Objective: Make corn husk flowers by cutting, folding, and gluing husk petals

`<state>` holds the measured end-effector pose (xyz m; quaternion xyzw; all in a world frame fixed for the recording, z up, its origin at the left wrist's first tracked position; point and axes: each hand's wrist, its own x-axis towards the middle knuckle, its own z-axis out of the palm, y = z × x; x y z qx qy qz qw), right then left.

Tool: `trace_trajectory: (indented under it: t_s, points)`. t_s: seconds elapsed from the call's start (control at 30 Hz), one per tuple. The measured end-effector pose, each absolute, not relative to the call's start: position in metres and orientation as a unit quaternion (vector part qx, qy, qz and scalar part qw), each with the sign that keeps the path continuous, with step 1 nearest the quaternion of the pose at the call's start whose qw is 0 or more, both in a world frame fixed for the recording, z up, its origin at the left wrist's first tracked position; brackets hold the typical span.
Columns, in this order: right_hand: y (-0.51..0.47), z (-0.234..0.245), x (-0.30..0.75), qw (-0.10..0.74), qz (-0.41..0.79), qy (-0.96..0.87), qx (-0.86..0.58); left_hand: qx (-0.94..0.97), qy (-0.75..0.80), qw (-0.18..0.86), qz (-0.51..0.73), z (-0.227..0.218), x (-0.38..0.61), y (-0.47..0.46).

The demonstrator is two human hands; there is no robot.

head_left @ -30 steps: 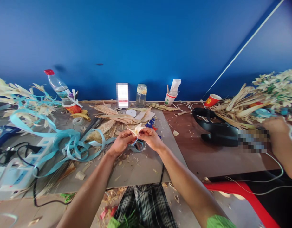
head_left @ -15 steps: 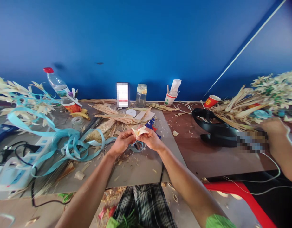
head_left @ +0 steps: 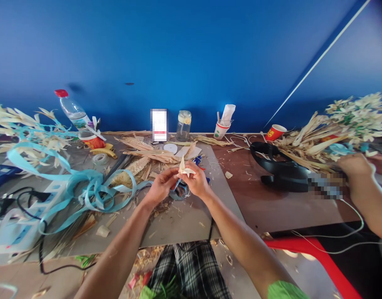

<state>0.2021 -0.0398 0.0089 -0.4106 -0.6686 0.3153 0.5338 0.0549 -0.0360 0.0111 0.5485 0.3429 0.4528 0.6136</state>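
Observation:
A pale cream husk flower (head_left: 187, 170) with pointed petals is pinched between my two hands above the table's middle. My left hand (head_left: 162, 183) closes its fingers at the flower's left side and base. On the other side, my right hand (head_left: 197, 181) grips it, thumb and fingers pressed together. One petal points upward and others lie out to the right. The flower's underside is hidden by my fingers. Just below my hands lies a loop of light blue ribbon (head_left: 180, 193), and a blue tool (head_left: 197, 160) is partly covered behind my right hand.
Tangled blue ribbon (head_left: 94, 189) and a power strip (head_left: 25, 224) occupy the left. Dry husks (head_left: 156, 155), a glass jar (head_left: 184, 126) and a paper cup (head_left: 221, 129) stand or lie behind. Right: a black object (head_left: 279, 172) and a co-worker's hand (head_left: 355, 166).
The flower has turned in my fingers, so one petal now stands upright. My hands stay almost in place. More of a co-worker's other hand shows at the right edge.

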Motion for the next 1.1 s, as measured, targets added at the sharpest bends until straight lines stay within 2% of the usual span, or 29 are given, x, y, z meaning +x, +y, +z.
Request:
trace_trajectory:
  t_s: [0.13, 0.4, 0.53, 0.63, 0.87, 1.0, 1.1]
  points:
    - [-0.039, 0.011, 0.202, 0.536, 0.267, -0.671, -0.438, 0.537, 0.329, 0.632, 0.452, 0.004, 0.051, -0.035]
    - [-0.042, 0.013, 0.202, 0.507, 0.247, -0.704, -0.431, 0.502, 0.302, 0.679, 0.442, -0.001, 0.046, -0.031]
    - [-0.044, 0.018, 0.210, 0.465, 0.303, -0.734, -0.391, 0.458, 0.261, 0.743, 0.412, 0.001, 0.049, -0.032]
    - [-0.045, 0.021, 0.216, 0.446, 0.357, -0.735, -0.365, 0.434, 0.265, 0.751, 0.420, 0.002, 0.050, -0.033]
    - [-0.037, 0.015, 0.222, 0.529, 0.548, -0.562, -0.322, 0.405, 0.283, 0.689, 0.530, 0.009, 0.050, -0.031]
    - [-0.037, 0.015, 0.221, 0.500, 0.631, -0.513, -0.298, 0.433, 0.286, 0.646, 0.559, 0.006, 0.053, -0.028]
    - [-0.039, 0.017, 0.218, 0.467, 0.649, -0.531, -0.282, 0.454, 0.278, 0.643, 0.551, 0.002, 0.054, -0.027]
